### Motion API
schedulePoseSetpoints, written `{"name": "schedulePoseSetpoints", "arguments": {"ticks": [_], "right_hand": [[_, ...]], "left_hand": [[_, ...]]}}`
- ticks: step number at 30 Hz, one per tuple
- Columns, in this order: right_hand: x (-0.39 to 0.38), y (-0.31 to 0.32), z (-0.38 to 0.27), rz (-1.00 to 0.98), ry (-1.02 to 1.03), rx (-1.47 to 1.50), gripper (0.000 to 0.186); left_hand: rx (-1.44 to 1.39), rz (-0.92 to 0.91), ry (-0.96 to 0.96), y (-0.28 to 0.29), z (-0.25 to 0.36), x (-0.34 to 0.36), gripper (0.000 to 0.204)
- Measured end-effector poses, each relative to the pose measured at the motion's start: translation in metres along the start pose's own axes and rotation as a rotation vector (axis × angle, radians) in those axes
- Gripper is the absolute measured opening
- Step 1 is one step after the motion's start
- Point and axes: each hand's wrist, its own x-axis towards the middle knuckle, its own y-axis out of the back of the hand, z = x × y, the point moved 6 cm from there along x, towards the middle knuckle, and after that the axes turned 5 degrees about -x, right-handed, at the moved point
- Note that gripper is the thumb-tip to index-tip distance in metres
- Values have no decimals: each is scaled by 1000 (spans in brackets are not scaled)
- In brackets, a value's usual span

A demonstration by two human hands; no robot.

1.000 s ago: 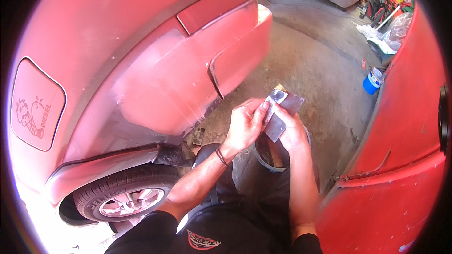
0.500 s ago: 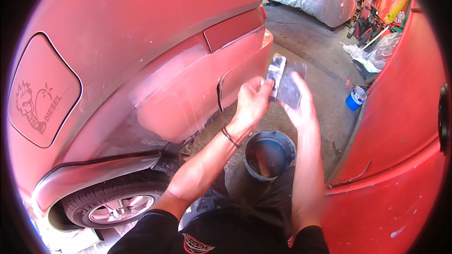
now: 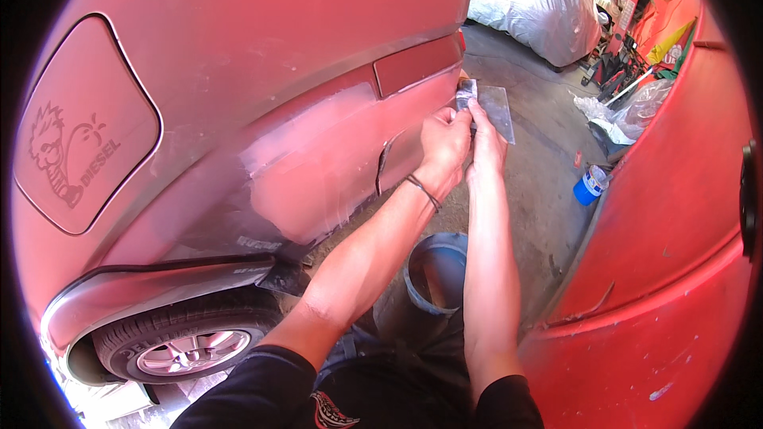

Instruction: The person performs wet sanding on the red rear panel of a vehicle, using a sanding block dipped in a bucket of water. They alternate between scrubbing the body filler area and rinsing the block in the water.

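My left hand and my right hand are close together in front of me, raised beside a vehicle's rear side panel. Between them is a thin, dark grey sheet, which looks like sandpaper. A narrow, pale-smeared strip or block lies along its left side. My left fingers are curled closed at the lower end of the strip. The right thumb presses on its face, with the other fingers behind. A smooth pale patch with smeared edges marks the panel.
Below my forearms stands a dark bucket with something brownish inside. A wheel is at lower left. Red bodywork borders the right, near a blue-and-white can. Farther back are a covered car and plastic sheeting.
Both hands have moved slightly farther away and closer together. The right hand, formerly spread along the sheet's right edge, now grips beside the left at the strip. The view has shifted slightly.
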Motion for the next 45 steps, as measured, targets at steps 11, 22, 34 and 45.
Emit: {"name": "schedulePoseSetpoints", "arguments": {"ticks": [11, 22, 34, 45], "right_hand": [[0, -14, -33, -1, -77, -240, 19], [8, -31, -24, 148, 79, -307, 14], [21, -21, -32, 124, 60, -392, 21], [54, -11, -6, 23, 38, -230, 20]], "left_hand": [[-239, 56, 162, -4, 8, -21, 26], [62, -163, 31, 167, -26, -133, 23], [202, -263, 93, 199, -57, -158, 18], [689, -292, 257, 205, -64, -167, 20]]}}
